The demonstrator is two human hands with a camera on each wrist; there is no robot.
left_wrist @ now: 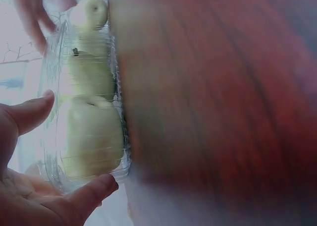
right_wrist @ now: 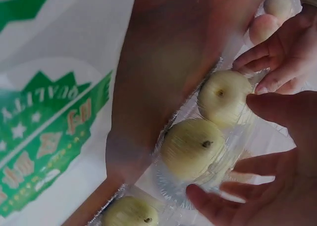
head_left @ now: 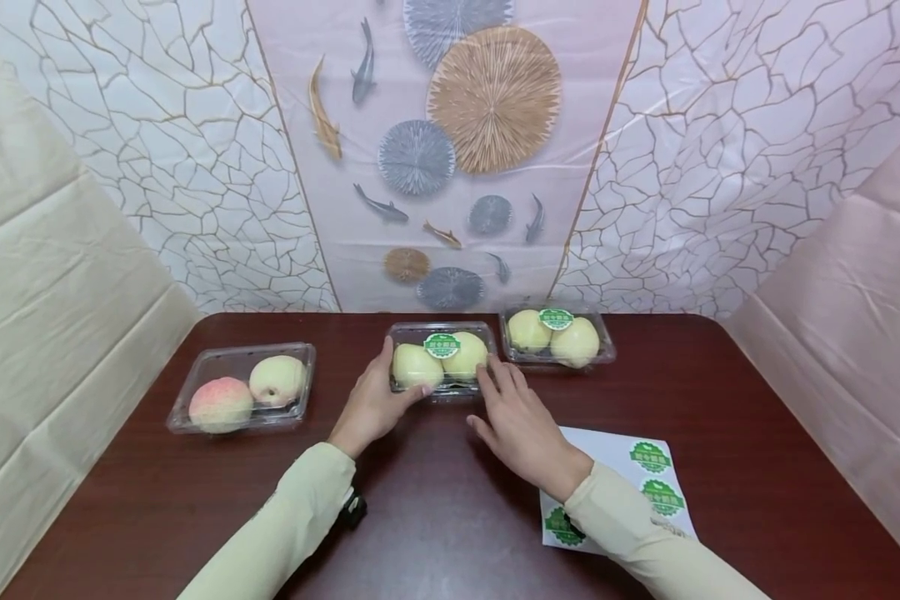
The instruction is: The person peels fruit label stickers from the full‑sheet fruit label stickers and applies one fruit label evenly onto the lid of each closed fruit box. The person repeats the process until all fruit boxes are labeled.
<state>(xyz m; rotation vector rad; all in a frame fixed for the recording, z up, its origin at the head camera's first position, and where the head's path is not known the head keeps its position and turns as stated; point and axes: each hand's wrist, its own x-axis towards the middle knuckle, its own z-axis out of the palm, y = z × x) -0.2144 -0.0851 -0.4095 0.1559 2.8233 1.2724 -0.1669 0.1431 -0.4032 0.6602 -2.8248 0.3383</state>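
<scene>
A clear plastic clamshell box [head_left: 444, 390] with two pale yellow fruits and a green-and-white round sticker [head_left: 442, 346] on its lid sits between the hands, toward the back of the table. My left hand [head_left: 375, 404] grips its left end, thumb along the front and fingers at the side. At the right front corner, the loosely spread fingers of my right hand [head_left: 521, 425] reach the box's edge. From the left wrist view, the left thumb and fingers straddle the end of the box [left_wrist: 54, 137]. The right wrist view has the right hand [right_wrist: 267, 181] beside the two fruits, fingers apart.
Another stickered box of pale fruits [head_left: 607, 350] stands at the back right. Farther left is a box [head_left: 183, 417] with a pinkish fruit and a pale one, showing no sticker. A white sheet of green stickers [head_left: 607, 446] lies partly beneath the right forearm.
</scene>
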